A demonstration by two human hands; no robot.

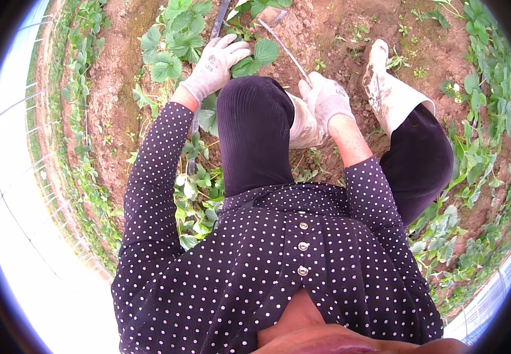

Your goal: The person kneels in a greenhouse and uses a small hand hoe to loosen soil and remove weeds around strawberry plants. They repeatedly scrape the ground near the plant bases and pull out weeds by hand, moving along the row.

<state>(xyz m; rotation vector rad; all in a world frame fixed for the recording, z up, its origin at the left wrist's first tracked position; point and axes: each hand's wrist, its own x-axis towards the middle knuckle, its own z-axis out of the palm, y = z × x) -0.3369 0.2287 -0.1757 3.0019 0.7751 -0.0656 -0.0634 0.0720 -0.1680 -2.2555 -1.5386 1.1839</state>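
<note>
My left hand (pixel 218 62), in a pale knit work glove, lies palm down over the edge of a strawberry plant (pixel 184 40). Its fingers are extended against the leaves; what is under the palm is hidden. A hand hoe (pixel 284 46) with a thin metal shaft is in the grip of my right hand (pixel 326 97), gloved the same way. The hoe's flat blade (pixel 275 17) is at the soil ahead, close to the plant's leaves. Past my left hand runs a dark drip irrigation tape (pixel 220 20).
Bare reddish soil (pixel 326 26) with small weeds (pixel 359 33) lies between the rows. Another row of plants (pixel 476 101) stands at the right, and more rows (pixel 80 88) run along the left. My muddy white boots (pixel 379 84) are planted in the furrow.
</note>
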